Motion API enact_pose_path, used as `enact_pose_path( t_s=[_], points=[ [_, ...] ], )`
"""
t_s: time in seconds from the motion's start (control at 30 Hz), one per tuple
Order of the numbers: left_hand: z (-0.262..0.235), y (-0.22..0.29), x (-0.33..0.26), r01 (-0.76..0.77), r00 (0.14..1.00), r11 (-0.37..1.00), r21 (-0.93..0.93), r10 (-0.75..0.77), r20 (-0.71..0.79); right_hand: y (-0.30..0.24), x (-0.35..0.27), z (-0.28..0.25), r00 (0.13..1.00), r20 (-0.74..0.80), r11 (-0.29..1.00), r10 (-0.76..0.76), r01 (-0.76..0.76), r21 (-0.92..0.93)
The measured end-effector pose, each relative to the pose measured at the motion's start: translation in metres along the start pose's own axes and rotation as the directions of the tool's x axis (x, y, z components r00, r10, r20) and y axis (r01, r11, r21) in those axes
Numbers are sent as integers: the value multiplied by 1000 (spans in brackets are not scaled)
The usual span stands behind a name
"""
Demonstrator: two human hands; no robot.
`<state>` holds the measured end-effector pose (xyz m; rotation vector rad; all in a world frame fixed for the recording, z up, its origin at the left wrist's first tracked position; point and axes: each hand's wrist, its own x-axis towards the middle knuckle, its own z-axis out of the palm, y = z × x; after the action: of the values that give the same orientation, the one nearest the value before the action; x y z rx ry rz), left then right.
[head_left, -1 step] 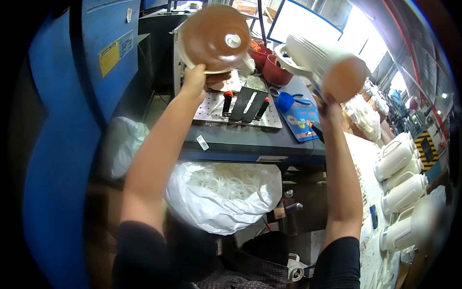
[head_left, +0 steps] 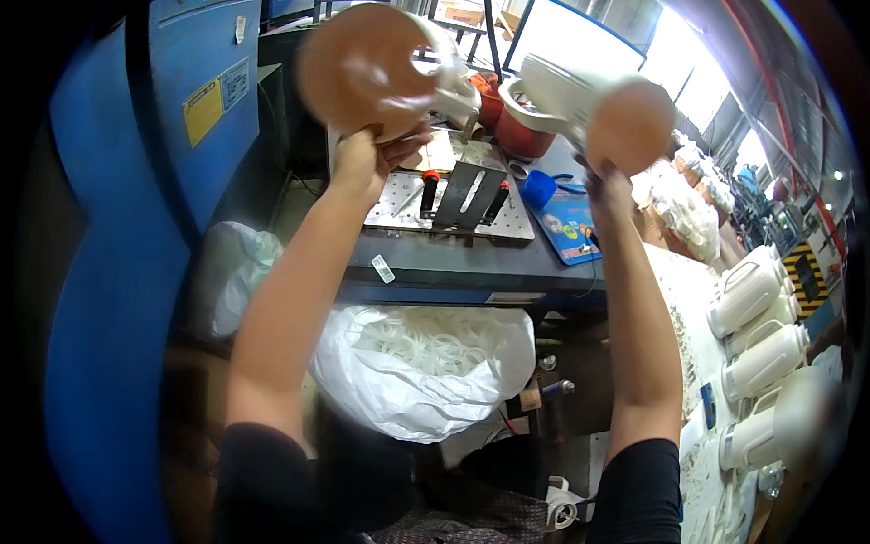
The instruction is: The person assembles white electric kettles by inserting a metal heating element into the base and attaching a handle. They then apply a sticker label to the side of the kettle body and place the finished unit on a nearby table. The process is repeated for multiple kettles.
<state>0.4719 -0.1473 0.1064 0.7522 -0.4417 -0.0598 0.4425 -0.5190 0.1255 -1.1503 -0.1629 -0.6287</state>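
Observation:
Up at the left, my left hand [head_left: 362, 168] is closed on the lower edge of a cream jug [head_left: 367, 77], tilted so that its round brown base faces me. Its handle shows on the right, and the jug is slightly blurred. On the right, my right hand [head_left: 609, 186] grips a second cream jug [head_left: 555, 89] near its orange-brown base; the ribbed body and handle point away to the upper left. Both jugs are in the air. Between and below them, a black bracket [head_left: 468, 195] with two red-and-black clamp handles stands on a perforated metal plate [head_left: 399, 204].
Red pots [head_left: 524, 136], a blue cup [head_left: 538, 189] and a blue card [head_left: 569, 234] are on the bench. Below hangs a white bag [head_left: 417, 399] of translucent rings. Several cream jugs [head_left: 766, 358] line the right-hand table [head_left: 671, 281]. A blue cabinet [head_left: 109, 272] stands at left.
The left jug has moved left and turned, bringing its handle side into view. The right jug has shifted slightly left. Both hands keep their grip.

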Motion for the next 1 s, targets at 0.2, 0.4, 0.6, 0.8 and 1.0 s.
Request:
enact_pose_path(
  t_s=[0.2,0.4,0.6,0.8,1.0],
  points=[
    [-41,16,-121,-329,811,738,589,540,-224,56,-25,104,938,72,601,-339,275,-750],
    [-81,6,-246,-131,870,497,858,472,-141,46,-29,81,955,249,177,-164,276,-945],
    [-52,-8,-315,-124,918,304,945,397,-7,0,-63,98,938,274,105,-212,301,-948],
    [-18,-31,-385,-255,915,124,959,352,198,-96,-300,68,584,789,796,192,378,-473],
    [21,-65,-437,-516,830,467,718,64,555,-66,-444,-33,952,296,540,-78,290,-790]
  ],
)
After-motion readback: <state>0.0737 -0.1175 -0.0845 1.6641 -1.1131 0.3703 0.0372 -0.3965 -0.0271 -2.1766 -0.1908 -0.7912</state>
